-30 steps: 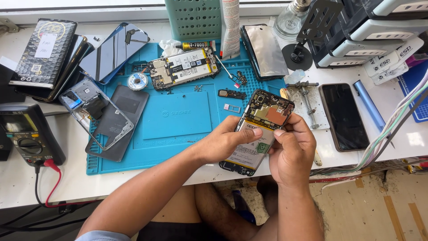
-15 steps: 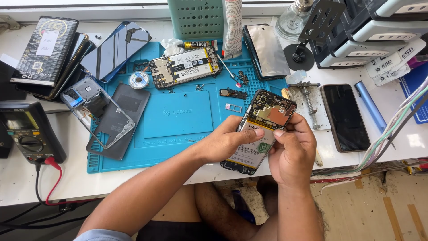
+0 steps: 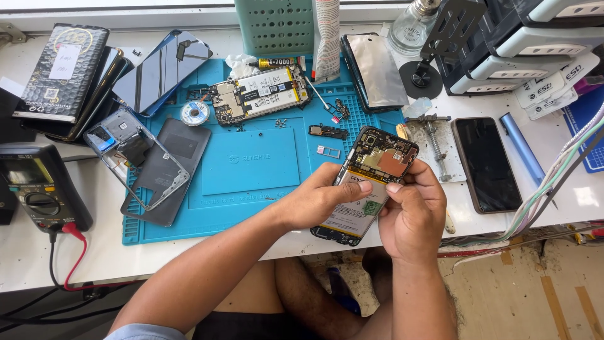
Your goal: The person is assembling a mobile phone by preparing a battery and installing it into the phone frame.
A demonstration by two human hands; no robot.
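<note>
I hold an opened phone with its back cover off, its battery and circuit board showing, tilted over the front right corner of the blue work mat. My left hand grips its left edge, thumb laid across the battery. My right hand holds its right side, thumb and forefinger pinched on the battery near the board. A second opened phone lies at the back of the mat.
A multimeter with a red lead sits at left by stacked phones. A clear case lies on a dark back cover. A black phone, blue stylus-like bar, green basket, glue tube and drawer boxes stand around.
The phone and both hands have stayed in nearly the same place; my right thumb and finger have shifted slightly on the battery.
</note>
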